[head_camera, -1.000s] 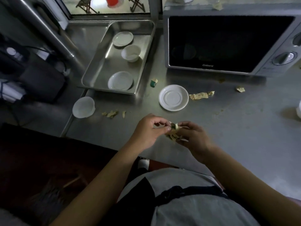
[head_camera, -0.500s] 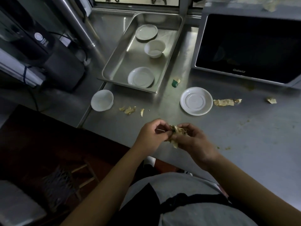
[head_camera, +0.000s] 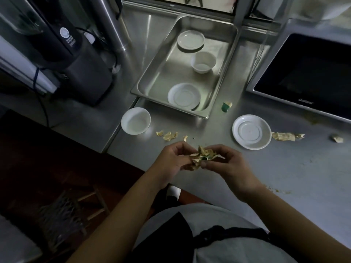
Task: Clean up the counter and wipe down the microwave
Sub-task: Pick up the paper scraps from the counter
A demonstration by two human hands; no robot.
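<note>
A: Hands first. Left hand (head_camera: 171, 160) and right hand (head_camera: 228, 164) close together over the near edge of the steel counter (head_camera: 266, 168), fingers of both curled and pinching one crumpled bundle of paper scraps (head_camera: 202, 156), yellowish with a bit of green.

B: Held clear of the counter?

A: Cannot tell from this angle. Just beyond the hands, loose scraps (head_camera: 169, 135) lying on the steel, near a white bowl (head_camera: 135, 120) that sits upright at the seam with the lower side surface.

B: And to the right?

A: White saucer (head_camera: 251, 131) flat on the counter, a longer torn scrap (head_camera: 284, 136) just beside its right edge, a small scrap (head_camera: 337, 138) further right, apart from it. Green-and-yellow scrap (head_camera: 226, 106) between the saucer and the tray corner.

B: Tray next?

A: Steel tray (head_camera: 150, 73), holding a saucer at the near end, a bowl in the middle, a saucer at the far end, none touching.

B: Microwave?

A: Microwave (head_camera: 311, 76) at far right, door closed, dark glass. Smears on the counter just below its front. Dark appliance (head_camera: 83, 59) with cables far left.
</note>
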